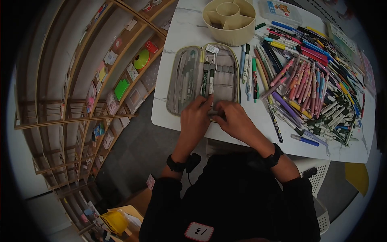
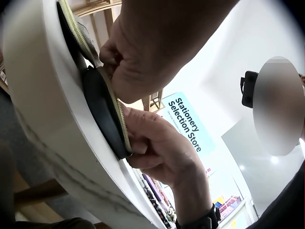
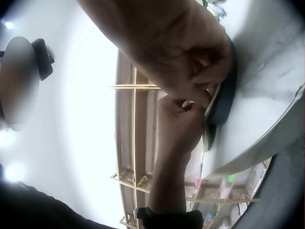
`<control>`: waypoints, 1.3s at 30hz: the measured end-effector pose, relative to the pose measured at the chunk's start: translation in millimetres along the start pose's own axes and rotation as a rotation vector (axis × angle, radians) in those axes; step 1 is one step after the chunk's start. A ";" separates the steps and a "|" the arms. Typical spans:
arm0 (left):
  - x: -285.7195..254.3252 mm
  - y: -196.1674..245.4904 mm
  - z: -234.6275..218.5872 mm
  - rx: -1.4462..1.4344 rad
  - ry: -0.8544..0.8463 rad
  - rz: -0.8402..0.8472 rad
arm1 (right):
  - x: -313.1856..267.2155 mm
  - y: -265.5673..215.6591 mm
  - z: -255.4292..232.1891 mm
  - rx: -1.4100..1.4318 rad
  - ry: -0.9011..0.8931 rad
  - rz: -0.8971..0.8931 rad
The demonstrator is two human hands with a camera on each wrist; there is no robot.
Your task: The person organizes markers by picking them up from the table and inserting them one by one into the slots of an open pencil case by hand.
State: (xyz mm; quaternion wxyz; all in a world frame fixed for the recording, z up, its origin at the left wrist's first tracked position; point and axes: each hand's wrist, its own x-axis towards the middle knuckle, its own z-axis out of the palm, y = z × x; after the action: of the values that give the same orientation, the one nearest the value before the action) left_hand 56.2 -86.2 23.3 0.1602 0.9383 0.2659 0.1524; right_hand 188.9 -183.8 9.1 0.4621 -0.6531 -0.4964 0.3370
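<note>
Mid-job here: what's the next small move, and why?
I'd have the left hand gently nudge the two middle pens snug in the case: it covers their lower ends, while the right hand seems to steady the near edge.

Tall, light-brown wooden shelves (image 1: 74,122) rose over the dark grey floor (image 1: 121,161).
From where I stood, a round lime-green item (image 1: 141,59) sat on them just beside a small red one (image 1: 151,46), with a flat, bright green piece (image 1: 121,88) near; elsewhere I noticed a bright yellow, rounded object (image 1: 115,222), a perforated white plastic basket (image 1: 321,174) and a light-blue sign (image 2: 183,121) reading "Stationery Selection Store".
</note>
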 end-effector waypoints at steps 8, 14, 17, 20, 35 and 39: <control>1.7 -5.2 -6.4 0.003 -0.038 0.046 | 0.8 0.9 -0.6 -0.036 -0.031 -0.003; 4.8 -0.4 2.9 -0.033 0.048 0.017 | 0.7 0.2 -1.0 -0.023 -0.047 -0.001; 4.1 1.9 -9.6 -0.071 -0.025 0.026 | 1.5 6.2 1.7 -0.032 -0.053 0.002; 2.8 0.7 -18.7 -0.058 -0.068 -0.021 | 2.5 3.8 0.7 -0.029 -0.048 0.015; -8.3 8.9 -24.8 -0.176 0.012 0.028 | -18.4 -3.7 1.2 -0.044 0.069 -0.162; -22.0 19.1 -19.1 -0.248 -0.047 -0.007 | -58.0 -24.9 -62.5 -0.062 0.180 -0.281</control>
State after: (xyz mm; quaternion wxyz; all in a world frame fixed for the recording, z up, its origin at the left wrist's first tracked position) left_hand 39.8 -109.4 43.4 0.2816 0.9138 0.2443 0.1614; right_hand 220.5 -254.3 53.0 0.5269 -0.6188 -0.5494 0.1939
